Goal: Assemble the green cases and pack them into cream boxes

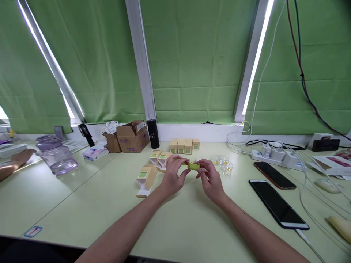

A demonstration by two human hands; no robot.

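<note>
A green cloth blind point(197, 62), creased both across and downward, hangs at the middle of the window wall. To its left and right, more sheets of the same green point(101, 62) cover the wall, split from it by pale, slanting posts point(140, 54). Beside the post to its right runs a slit of bright daylight point(258, 54). Below it lies a white ledge point(181, 131), then a pale, softly shiny tabletop point(178, 226), with a seam point(70, 194) slanting off to its lower left.

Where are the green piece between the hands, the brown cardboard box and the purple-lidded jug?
Green piece point(193, 166), head view: its middle.
Brown cardboard box point(128, 142), head view: front panel.
Purple-lidded jug point(59, 160), head view: see-through body.
</note>
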